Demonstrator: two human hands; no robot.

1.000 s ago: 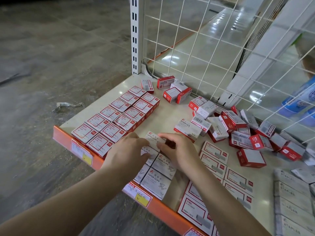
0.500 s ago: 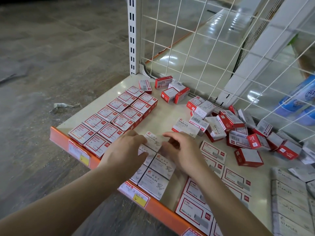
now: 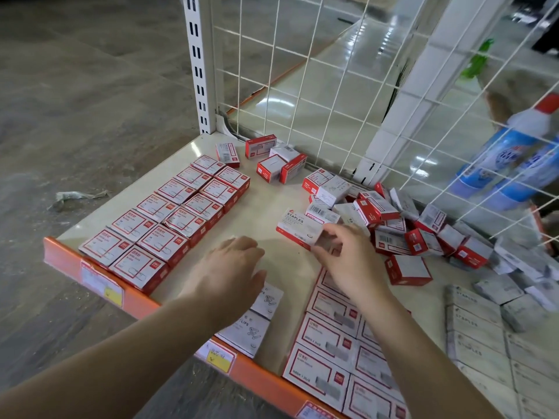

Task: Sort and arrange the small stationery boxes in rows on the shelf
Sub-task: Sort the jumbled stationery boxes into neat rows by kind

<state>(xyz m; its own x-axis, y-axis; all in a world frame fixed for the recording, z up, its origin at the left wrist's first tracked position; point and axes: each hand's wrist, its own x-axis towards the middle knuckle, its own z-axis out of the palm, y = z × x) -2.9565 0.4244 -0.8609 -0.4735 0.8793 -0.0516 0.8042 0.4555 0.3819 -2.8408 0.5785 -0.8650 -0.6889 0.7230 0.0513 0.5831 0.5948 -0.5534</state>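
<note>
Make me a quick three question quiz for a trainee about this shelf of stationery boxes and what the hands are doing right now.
1. True or false: the right hand grips a box marked STAPLES.
2. What is printed on the white boxes under the left hand? A) paper clips B) erasers C) pins
3. Fill in: the unsorted heap of boxes lies against the ____ back panel.

Key: 1 true; 2 A; 3 wire mesh.
</note>
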